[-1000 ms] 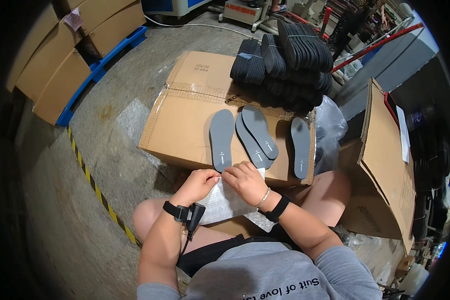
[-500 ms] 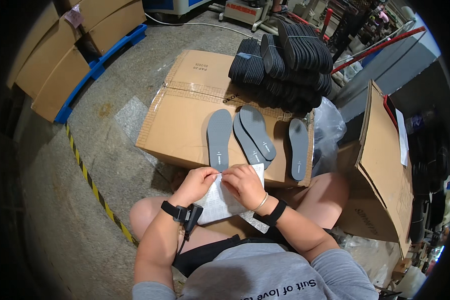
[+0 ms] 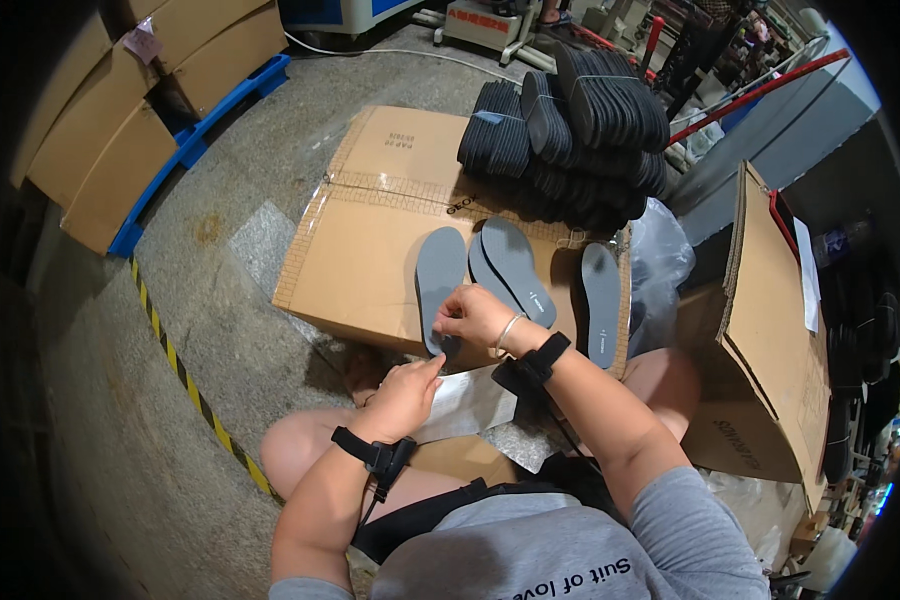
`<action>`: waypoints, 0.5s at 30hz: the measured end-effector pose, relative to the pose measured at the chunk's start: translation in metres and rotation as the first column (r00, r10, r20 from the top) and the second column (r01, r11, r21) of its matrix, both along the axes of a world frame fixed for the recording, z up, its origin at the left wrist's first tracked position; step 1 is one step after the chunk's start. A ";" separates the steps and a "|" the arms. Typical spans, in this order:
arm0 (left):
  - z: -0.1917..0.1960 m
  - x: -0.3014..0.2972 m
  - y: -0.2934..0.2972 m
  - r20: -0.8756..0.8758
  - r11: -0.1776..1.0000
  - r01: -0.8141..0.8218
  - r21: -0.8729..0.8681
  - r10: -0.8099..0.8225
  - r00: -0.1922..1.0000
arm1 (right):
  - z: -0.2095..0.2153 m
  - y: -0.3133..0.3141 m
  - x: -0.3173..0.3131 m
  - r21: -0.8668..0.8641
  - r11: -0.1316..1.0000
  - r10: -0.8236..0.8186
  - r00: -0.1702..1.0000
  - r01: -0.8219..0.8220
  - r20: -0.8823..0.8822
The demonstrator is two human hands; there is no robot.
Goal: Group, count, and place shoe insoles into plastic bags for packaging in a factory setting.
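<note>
A grey insole [image 3: 440, 262] lies on the cardboard box in front of me, its heel toward my lap. My right hand [image 3: 477, 316] is closed in a pinch over its heel half; whatever is between the fingertips is too small to make out. At the heel end, my left hand [image 3: 404, 398] reaches out with its index finger extended, the tip at or very near the insole. A white printed sheet [image 3: 470, 400] rests across my lap beside the left hand. Right of the first insole lie two overlapping grey insoles [image 3: 510, 255], and another single insole [image 3: 600, 295] sits near the box's right edge.
The large cardboard box [image 3: 355, 255] bears several banded stacks of dark insoles [image 3: 610, 105] at its far right. An open carton [image 3: 770, 370] stands to my right, with clear plastic wrap [image 3: 660, 250] between. Yellow-black floor tape [image 3: 185, 375] and a blue pallet [image 3: 200, 135] are on the left.
My right hand has left the sheet and moved forward onto the left insole. My left hand has shifted slightly down and its index finger now points at the heel. The sheet lies flatter.
</note>
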State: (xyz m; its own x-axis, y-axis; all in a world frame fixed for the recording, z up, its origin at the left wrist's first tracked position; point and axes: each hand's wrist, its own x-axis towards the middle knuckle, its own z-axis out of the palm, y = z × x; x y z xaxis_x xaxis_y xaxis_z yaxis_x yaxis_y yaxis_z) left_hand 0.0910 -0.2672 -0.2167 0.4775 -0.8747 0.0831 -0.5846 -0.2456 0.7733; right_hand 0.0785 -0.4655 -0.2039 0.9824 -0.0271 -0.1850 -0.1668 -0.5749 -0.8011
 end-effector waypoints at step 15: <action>0.003 0.003 -0.002 -0.011 0.994 -0.005 0.111 0.007 1.000 | -0.023 0.012 -0.003 -0.168 0.982 -0.052 0.978 0.087 0.202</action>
State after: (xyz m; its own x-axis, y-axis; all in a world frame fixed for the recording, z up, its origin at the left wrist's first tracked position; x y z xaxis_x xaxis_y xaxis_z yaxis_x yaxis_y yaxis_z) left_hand 0.0936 -0.2697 -0.2138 0.4830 -0.8754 -0.0197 -0.5743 -0.3337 0.7475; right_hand 0.0753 -0.4538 -0.2271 0.9935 -0.1113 0.0240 -0.0615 -0.7014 -0.7101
